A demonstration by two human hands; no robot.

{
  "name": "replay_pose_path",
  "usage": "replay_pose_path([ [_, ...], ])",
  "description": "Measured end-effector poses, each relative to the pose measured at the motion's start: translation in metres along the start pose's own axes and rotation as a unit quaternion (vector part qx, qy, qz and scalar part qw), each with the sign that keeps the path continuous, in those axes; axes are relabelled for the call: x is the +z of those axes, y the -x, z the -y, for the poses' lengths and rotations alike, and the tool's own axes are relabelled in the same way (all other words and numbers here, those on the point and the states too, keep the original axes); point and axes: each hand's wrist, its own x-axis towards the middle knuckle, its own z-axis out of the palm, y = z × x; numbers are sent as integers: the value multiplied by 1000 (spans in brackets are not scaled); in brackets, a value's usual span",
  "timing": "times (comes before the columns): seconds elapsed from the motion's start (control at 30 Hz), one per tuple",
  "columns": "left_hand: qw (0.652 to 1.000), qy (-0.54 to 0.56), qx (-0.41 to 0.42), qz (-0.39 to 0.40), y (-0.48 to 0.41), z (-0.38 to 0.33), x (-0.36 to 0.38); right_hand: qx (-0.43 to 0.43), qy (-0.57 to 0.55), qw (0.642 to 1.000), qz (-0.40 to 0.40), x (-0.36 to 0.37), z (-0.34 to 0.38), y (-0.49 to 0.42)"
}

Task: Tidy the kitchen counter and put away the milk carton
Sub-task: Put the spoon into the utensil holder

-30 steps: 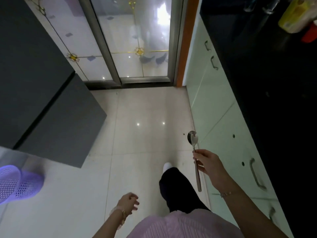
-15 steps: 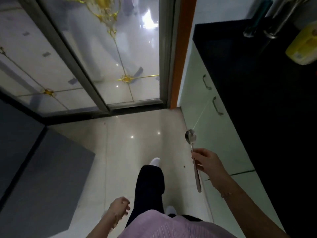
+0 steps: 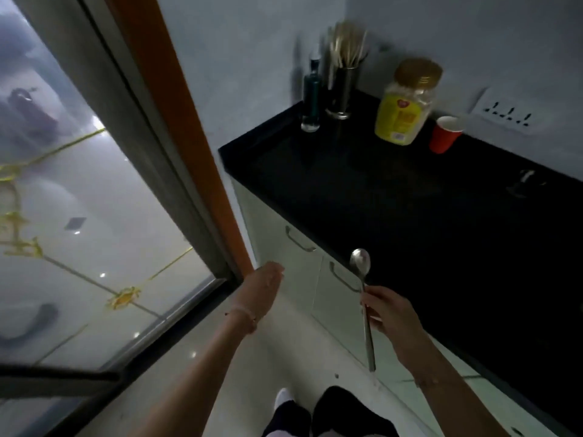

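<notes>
right hand (image 3: 389, 313): grip closed around the handle of a metal spoon (image 3: 362, 288), bowl up, held in the air just off the front edge of the black table (image 3: 410, 216). left hand (image 3: 265, 287): grip loose, fingers partly spread, holding nothing, extended toward the pale cabinet doors (image 3: 284, 257) below the table. at the far end of the table, near the wall: a dark bottle (image 3: 310, 96), a metal holder of sticks (image 3: 344, 86), a yellow-labelled jar (image 3: 405, 104) and a red cup (image 3: 445, 134). no milk carton can be made out in this view.
</notes>
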Motion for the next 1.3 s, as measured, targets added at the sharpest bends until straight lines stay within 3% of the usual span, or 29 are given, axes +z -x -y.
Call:
replay_pose_path([
  [0.23, 948, -250, 187, 59, -111, -54, 20, 2, -35, 995, -89, -16, 31, -50],
  [0.47, 872, -422, 198, 151, -171, -51, 54, 30, -54, 990, -128, -35, 47, -109],
  [0.7, 871, -389, 272, 122, -185, -47, 47, 49, -53, 989, -126, -47, 72, -156],
  [0.8, 886, -355, 272, 122, -203, -61, 42, 35, -41, 990, -128, -44, 97, -175],
  [1.0, 899, -351, 260, 36, -263, -80, 24, -6, -25, 992, -124, -30, 156, -223],
  [1.17, 911, -338, 231, 41, -314, -79, 1, -46, -33, 991, -124, -10, 215, -266],
  [1.3, 913, -344, 214, 43, -346, -78, -17, -125, -62, 983, -121, 8, 268, -296],
])
